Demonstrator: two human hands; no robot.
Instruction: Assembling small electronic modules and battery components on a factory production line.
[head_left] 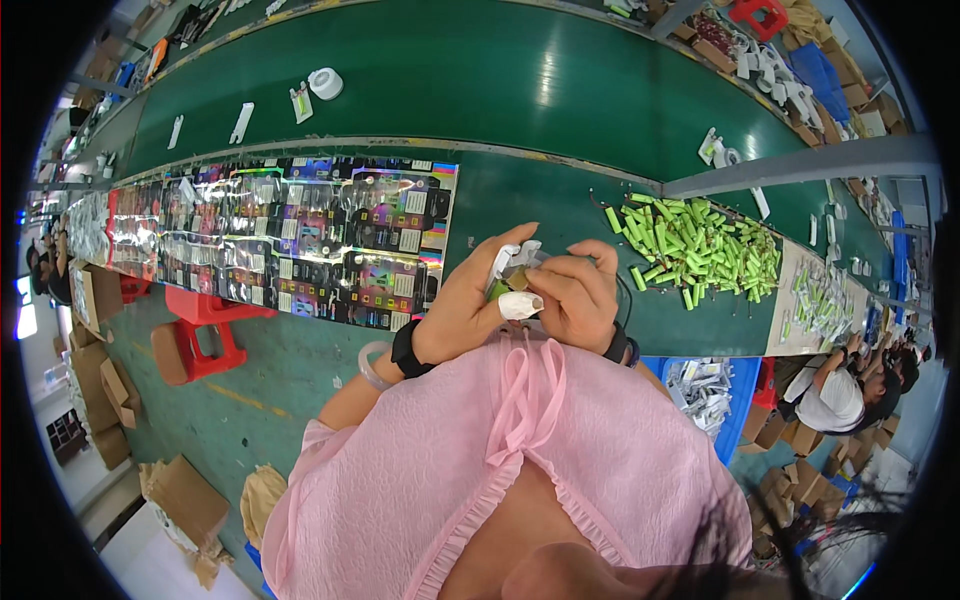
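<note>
Cradling a small white plastic casing with a green part inside [507,260], the left hand [462,297] is bending its fingers closely around it, its white-wrapped thumb [517,305] pressing from the near side. The right hand [578,300] is curling its fingers against the casing; whether they are pinching or merely touching it, one cannot tell. Both hands are holding the work above the table's near edge. For good control, the left should probably be bracing the casing while the right is pressing evenly, sparing the green part. Beneath, a smooth dark-green tabletop [490,200] is bearing a heap of lime-green cylindrical cells [700,245] at right and glossy multicoloured printed sheets [365,245] at left. A blue plastic bin [742,388] is holding silvery pieces [700,390]; 1 red plastic stool [200,303] is standing leftward. Beyond, a broad green belt [430,70] is carrying 1 white roll [325,83].
</note>
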